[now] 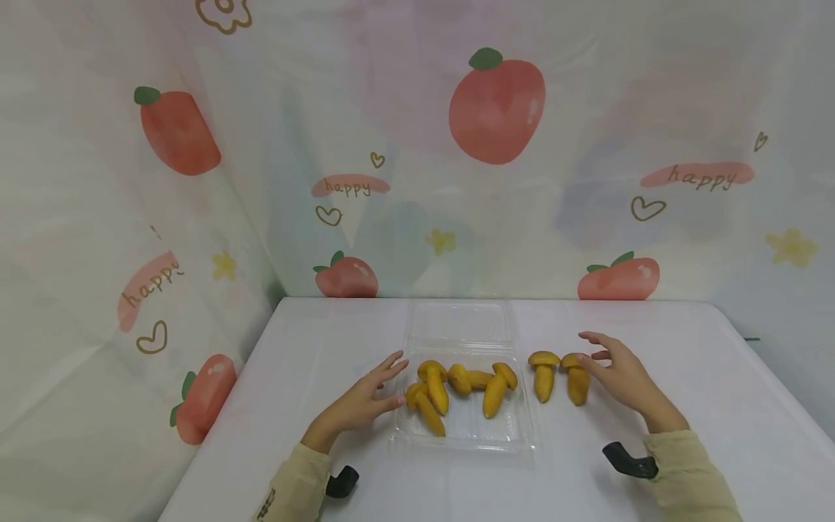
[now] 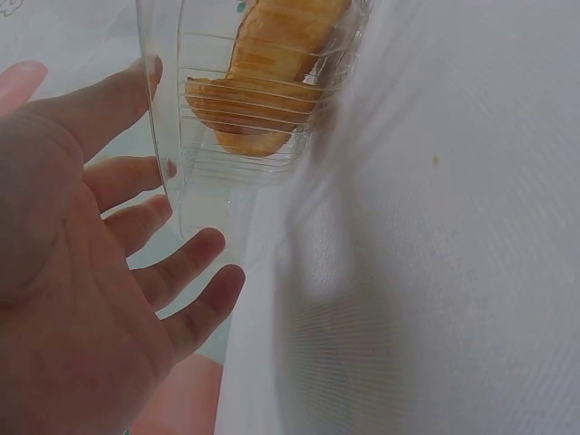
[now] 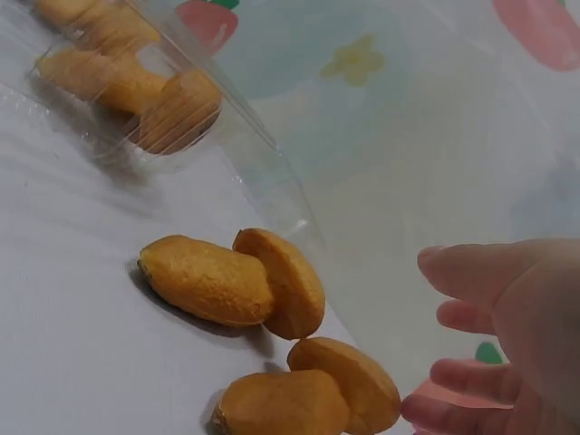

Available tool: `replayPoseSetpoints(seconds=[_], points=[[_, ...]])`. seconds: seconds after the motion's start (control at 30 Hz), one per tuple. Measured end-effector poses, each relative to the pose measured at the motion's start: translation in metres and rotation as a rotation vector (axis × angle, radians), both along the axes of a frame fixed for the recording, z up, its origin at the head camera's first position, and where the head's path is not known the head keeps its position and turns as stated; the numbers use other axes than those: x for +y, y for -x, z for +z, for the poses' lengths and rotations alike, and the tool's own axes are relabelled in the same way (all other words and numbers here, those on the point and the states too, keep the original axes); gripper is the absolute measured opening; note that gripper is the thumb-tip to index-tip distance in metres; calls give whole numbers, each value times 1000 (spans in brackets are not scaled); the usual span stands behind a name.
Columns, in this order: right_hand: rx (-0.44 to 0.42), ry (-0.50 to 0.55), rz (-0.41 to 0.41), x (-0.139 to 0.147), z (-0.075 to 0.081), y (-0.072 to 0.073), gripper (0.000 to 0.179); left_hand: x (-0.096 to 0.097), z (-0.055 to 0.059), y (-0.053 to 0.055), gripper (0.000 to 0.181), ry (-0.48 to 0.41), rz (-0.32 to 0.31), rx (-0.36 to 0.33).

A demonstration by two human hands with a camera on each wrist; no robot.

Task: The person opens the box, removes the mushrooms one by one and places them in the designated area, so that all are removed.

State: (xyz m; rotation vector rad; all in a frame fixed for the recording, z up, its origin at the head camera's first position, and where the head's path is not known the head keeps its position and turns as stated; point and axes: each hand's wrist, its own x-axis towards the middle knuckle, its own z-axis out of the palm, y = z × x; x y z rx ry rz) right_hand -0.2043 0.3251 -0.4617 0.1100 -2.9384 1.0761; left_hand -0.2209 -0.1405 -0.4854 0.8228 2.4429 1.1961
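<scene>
Several yellow-brown mushrooms lie in a clear plastic box, whose lid is folded back behind it. My left hand is at the box's left side, thumb and fingers spread; in the left wrist view its fingertips are right at the box's wall. Two more mushrooms sit side by side on the table right of the box, one nearer to it and one farther right. Beside the farther one is my right hand, its fingers loosely bent around nothing, fingertips close to the cap in the right wrist view.
A white-covered table bears everything. Behind it and on the left hangs a cloth backdrop printed with fruit, hearts and words. Black curved pieces stick out at both wrists, by the beige sleeves.
</scene>
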Motion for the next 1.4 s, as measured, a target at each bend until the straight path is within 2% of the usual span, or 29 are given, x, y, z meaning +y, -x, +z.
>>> replayPoseSetpoints(seconds=[0.27,0.6,0.83,1.1,1.4], points=[[64,23,39,-21,13,-3,56,-2,0,1,69,-13,11,-5],[83,50,71,-41,22,-10,53,-2,-2,2,68,-13,2,12],[112,67,117,-58,19,-11,49,-4,-1,0,69,-8,-2,16],[153,110,132,-74,15,-16,44,-1,-3,0,69,-14,-16,-4],[199,187,212,-98,12,-13,40,-2,0,-2,69,-11,5,-6]])
